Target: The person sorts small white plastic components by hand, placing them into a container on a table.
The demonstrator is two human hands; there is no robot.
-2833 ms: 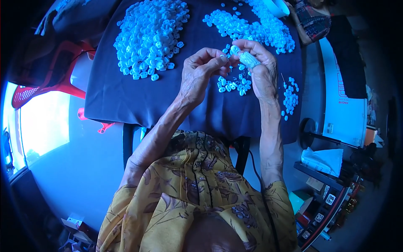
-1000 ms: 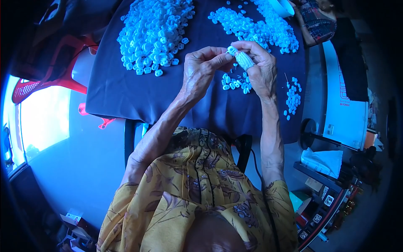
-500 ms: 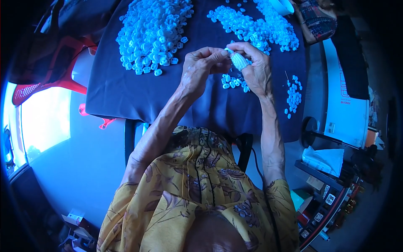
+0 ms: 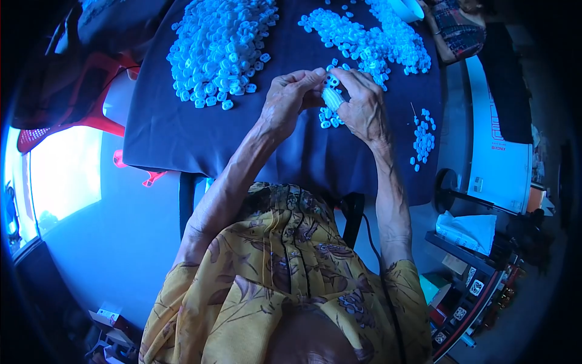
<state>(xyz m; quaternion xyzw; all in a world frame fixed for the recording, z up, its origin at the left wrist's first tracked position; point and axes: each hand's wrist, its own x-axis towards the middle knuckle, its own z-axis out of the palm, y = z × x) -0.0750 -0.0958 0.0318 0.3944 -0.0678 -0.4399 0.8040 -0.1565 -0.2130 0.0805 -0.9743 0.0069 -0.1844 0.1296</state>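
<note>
My left hand [image 4: 288, 100] is closed in a pinch over the dark table, its fingertips at a small white two-holed piece [image 4: 331, 80]. From the other side, my right hand [image 4: 365, 106] meets it with bent fingers against the same piece. A white ribbed thing [image 4: 332, 98] lies against the right fingers; whether it is held or worn on a finger I cannot tell. Just beyond and below the fingers are several more loose white pieces [image 4: 326, 124], partly hidden by the hands.
A large heap of white two-holed pieces [image 4: 221, 48] covers the table's far left. Another pile [image 4: 357, 39] spreads at far right beside a white bowl [image 4: 407, 9]. A small cluster [image 4: 423, 142] lies near the right edge. Another person's arm [image 4: 445, 45] is at far right. A red chair [image 4: 91, 109] stands left.
My right hand has shifted slightly left and its fingers have curled more. The white ribbed thing has moved left and tilted, and a two-holed piece now shows between the fingertips.
</note>
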